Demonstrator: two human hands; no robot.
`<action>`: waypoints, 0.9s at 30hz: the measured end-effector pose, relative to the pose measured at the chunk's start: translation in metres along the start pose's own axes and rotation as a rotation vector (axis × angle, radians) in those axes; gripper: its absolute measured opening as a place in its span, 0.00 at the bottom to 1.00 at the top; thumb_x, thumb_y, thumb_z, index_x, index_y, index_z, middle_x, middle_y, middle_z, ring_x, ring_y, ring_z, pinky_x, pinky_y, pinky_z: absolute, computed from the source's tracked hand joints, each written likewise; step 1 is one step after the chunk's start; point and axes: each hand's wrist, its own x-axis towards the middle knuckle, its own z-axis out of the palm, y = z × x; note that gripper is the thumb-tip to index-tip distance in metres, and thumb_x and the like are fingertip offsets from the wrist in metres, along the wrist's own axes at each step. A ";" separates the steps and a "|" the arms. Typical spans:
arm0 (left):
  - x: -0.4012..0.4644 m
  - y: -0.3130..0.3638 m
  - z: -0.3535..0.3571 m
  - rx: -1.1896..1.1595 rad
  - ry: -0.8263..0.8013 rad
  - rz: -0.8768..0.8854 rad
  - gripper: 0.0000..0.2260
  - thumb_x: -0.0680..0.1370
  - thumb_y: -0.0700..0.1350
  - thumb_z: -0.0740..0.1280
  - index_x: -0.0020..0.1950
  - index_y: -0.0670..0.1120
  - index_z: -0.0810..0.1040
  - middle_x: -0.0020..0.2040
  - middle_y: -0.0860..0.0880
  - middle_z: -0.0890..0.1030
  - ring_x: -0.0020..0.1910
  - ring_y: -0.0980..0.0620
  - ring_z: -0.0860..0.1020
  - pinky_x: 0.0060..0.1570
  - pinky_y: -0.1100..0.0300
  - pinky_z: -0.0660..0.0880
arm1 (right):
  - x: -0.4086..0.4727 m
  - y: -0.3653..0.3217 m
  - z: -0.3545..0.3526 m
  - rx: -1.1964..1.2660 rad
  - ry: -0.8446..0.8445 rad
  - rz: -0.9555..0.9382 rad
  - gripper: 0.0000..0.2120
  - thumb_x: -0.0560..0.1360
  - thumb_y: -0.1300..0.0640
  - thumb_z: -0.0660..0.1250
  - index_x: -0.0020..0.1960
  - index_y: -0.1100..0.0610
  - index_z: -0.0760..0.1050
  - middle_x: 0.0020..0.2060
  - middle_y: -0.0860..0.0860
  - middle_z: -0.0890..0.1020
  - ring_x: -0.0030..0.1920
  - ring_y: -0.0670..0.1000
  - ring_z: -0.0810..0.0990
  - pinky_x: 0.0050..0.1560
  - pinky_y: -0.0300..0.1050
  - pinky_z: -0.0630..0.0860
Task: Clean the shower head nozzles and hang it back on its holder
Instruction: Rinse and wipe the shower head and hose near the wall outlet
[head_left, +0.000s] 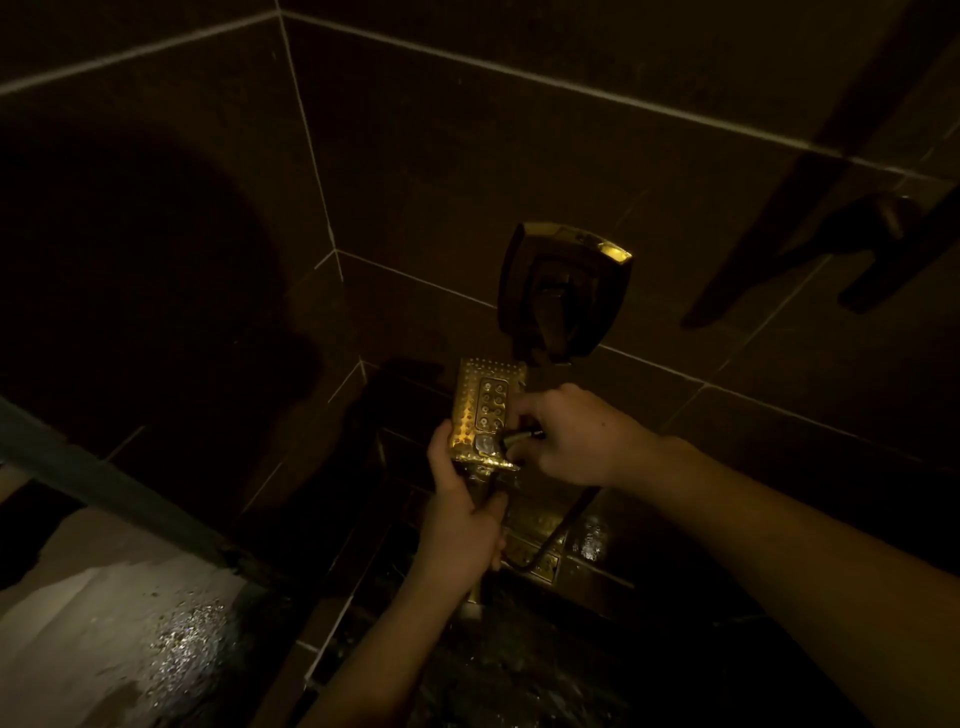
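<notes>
Fingers of my right hand (569, 436) pinch a small dark tool (522, 435), hard to identify in this dim light, against the nozzle face of the shower head (485, 410). My left hand (460, 525) wraps its handle, holding it upright in front of the tiled wall (415, 156). I judge cleaning is underway; hanging it on the holder (563, 291) just above comes next, needing a lift.

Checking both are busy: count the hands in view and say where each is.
2. The left hand grips the shower head by its handle; the right hand holds a small dark tool at its nozzle face. None appears hidden.
</notes>
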 end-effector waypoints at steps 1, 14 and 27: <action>0.000 0.000 0.000 -0.008 0.003 0.001 0.40 0.82 0.35 0.65 0.78 0.69 0.47 0.54 0.49 0.83 0.28 0.50 0.77 0.25 0.57 0.73 | -0.001 0.001 -0.001 0.003 -0.028 0.001 0.06 0.75 0.51 0.71 0.49 0.48 0.75 0.41 0.46 0.81 0.41 0.44 0.80 0.40 0.49 0.80; -0.020 -0.006 0.016 0.033 -0.037 -0.063 0.43 0.81 0.36 0.66 0.76 0.73 0.45 0.70 0.55 0.74 0.47 0.43 0.84 0.31 0.59 0.78 | -0.003 0.027 -0.014 -0.097 0.027 0.150 0.13 0.74 0.54 0.71 0.59 0.47 0.76 0.49 0.45 0.82 0.49 0.47 0.81 0.48 0.51 0.80; -0.033 -0.009 0.025 0.019 -0.098 -0.031 0.41 0.80 0.31 0.66 0.79 0.63 0.49 0.62 0.70 0.70 0.54 0.81 0.73 0.46 0.78 0.73 | 0.004 0.005 -0.017 -0.115 0.148 0.158 0.15 0.76 0.53 0.69 0.61 0.53 0.75 0.51 0.52 0.81 0.50 0.55 0.81 0.46 0.53 0.81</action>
